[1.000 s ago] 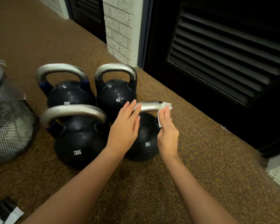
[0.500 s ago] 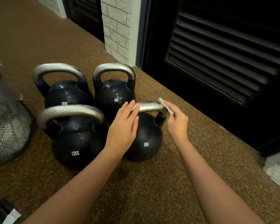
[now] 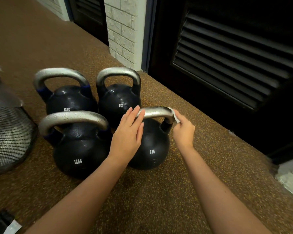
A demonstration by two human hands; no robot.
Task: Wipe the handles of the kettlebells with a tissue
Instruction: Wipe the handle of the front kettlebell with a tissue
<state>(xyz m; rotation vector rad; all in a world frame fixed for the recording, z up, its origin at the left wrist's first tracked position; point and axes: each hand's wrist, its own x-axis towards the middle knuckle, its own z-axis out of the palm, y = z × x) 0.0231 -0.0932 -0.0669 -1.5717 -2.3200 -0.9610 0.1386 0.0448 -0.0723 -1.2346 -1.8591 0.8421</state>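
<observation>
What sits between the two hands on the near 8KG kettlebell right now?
In the head view, only the bare top bar of the handle spans from the left hand to the tissue pinched in the right hand.

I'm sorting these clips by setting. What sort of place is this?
Probably a gym or workout area: four black kettlebells marked 8KG and 12KG stand on speckled rubber flooring, beside dark louvred doors.
</observation>
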